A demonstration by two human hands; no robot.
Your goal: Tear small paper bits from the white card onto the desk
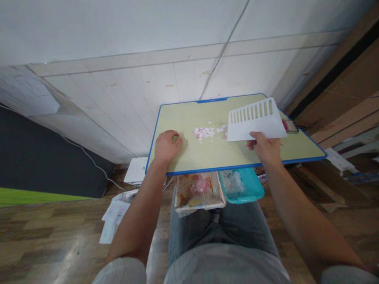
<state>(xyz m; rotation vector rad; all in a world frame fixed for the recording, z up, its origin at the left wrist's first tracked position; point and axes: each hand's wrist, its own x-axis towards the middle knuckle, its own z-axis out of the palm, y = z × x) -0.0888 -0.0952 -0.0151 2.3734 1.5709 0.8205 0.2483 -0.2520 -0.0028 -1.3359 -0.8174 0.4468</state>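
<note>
My right hand (267, 150) grips the lower edge of a flat white sheet (254, 128), thumb on top. A row of long slots runs along its far edge. It is held tilted above the right half of a small blue-edged table (189, 157). Small pinkish-white flakes (204, 132) lie in a loose pile at the table's middle, some partly hidden by the sheet. Resting on the left side of the tabletop, my left hand (167, 146) is loosely curled, with nothing visible in it. It is apart from the flakes.
Below the table's near edge are a patterned bin (180, 203) with pinkish contents and a turquoise tub (258, 189) holding whitish bits. A blurred reddish item (290, 125) lies at the table's right. Behind stands a white wall (133, 86); cardboard (340, 83) leans at right.
</note>
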